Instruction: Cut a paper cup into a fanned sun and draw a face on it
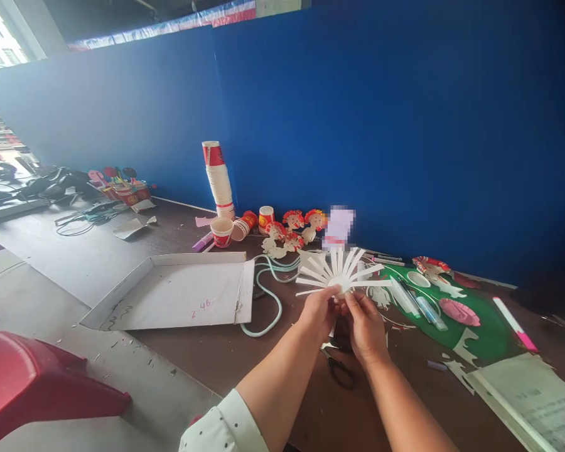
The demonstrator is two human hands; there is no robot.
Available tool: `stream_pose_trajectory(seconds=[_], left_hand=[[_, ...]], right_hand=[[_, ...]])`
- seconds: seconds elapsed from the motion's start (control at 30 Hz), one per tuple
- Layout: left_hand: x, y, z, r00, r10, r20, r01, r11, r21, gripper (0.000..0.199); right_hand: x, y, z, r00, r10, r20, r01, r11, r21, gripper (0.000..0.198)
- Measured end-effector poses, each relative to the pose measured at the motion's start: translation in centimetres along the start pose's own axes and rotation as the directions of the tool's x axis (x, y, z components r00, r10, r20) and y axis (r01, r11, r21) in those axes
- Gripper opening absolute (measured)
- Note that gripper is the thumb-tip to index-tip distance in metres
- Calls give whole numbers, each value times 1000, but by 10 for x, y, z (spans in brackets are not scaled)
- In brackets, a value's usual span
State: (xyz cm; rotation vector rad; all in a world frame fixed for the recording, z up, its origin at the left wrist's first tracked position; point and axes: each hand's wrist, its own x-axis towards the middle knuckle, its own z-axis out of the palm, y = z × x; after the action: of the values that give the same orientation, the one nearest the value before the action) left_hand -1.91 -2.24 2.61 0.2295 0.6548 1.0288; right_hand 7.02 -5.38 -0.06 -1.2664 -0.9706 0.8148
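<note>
Between my two hands is a paper cup cut into strips (339, 274), its white strips fanned outward like rays around the round base. My left hand (321, 307) pinches the near left side with the thumb on top. On the near right edge, my right hand (363, 320) grips it with the thumb against the base; its other fingers are partly hidden beneath. Below my hands a pair of scissors (341, 373) with dark handles lies on the dark table, its blades partly covered.
A white cardboard box lid (179, 292) lies left, beside a pale cable (279, 307). Behind stand stacked paper cups (219, 182) and several red-fringed paper figures (292, 229). To the right are a green mat (487, 320), pens, scraps and a book (532, 395). A red stool (32, 383) stands lower left.
</note>
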Motion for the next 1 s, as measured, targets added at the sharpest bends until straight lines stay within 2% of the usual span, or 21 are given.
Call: stream_pose_trajectory(seconds=[0.23,0.37,0.57,0.8,1.0], left_hand=[[0,-2,-2,997,-30,65,32,999,-24,7],[3,-1,-1,999,-44,9,44,998,-48,6],[4,-5,3,997,15,-79,-24,993,-111,13],[3,-9,4,994,48,-95,-61,989,-137,12],[4,-8,3,997,36,-70,-45,991,-127,9]], right_hand=[[2,4,-3,1000,10,14,-10,1000,11,39],[1,6,0,1000,14,28,-14,1000,7,39],[-2,8,2,999,15,31,-15,1000,-22,38],[-2,11,4,999,26,19,-26,1000,9,33],[-2,9,4,998,48,37,-50,997,58,31]])
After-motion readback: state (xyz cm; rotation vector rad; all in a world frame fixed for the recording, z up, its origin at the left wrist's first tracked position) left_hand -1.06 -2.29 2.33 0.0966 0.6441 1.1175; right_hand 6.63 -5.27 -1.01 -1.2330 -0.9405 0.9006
